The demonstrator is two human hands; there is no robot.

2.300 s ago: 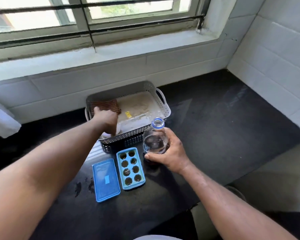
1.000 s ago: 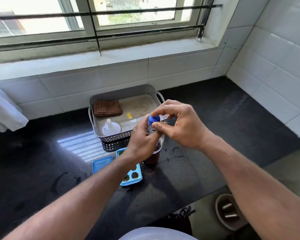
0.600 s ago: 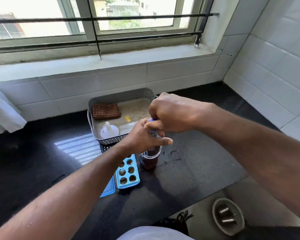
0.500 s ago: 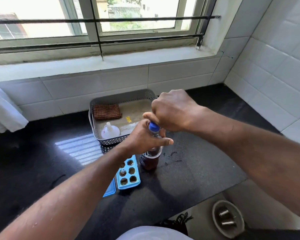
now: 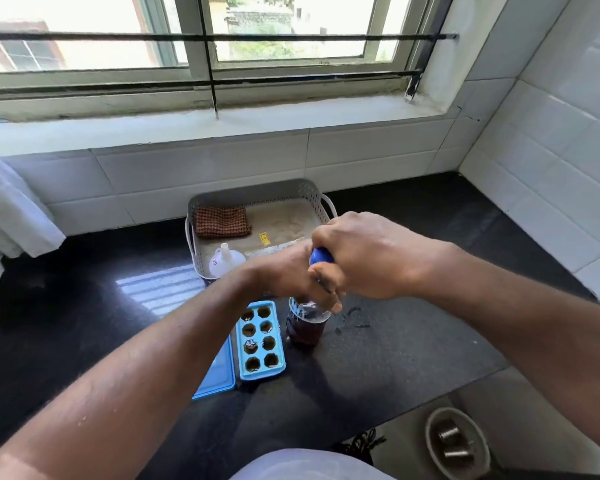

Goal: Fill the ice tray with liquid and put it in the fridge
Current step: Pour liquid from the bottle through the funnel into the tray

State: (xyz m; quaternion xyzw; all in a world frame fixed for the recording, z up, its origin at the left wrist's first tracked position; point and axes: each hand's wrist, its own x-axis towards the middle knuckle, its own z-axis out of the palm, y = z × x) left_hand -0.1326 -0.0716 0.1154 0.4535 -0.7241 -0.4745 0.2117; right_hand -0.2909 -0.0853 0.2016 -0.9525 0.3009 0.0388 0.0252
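A clear plastic bottle (image 5: pixel 305 329) with dark liquid in its lower part stands on the black counter (image 5: pixel 413 341). My left hand (image 5: pixel 291 275) grips its neck and upper body. My right hand (image 5: pixel 364 254) is closed over its blue cap (image 5: pixel 321 256). Just left of the bottle lies a light blue ice tray (image 5: pixel 260 339) with several round cells, dark inside. Its blue lid (image 5: pixel 219 374) lies flat beside it, partly hidden under my left forearm.
A grey perforated basket (image 5: pixel 257 194) stands against the tiled wall, holding a brown checked cloth (image 5: pixel 220 221) and a white funnel (image 5: pixel 225 261). White fabric (image 5: pixel 11 216) hangs at the left. On the floor at the lower right is a round bowl (image 5: pixel 456 441).
My left hand left the basket and took the bottle's neck. My right hand moved from the bottle's body up onto the blue cap and closed over it.
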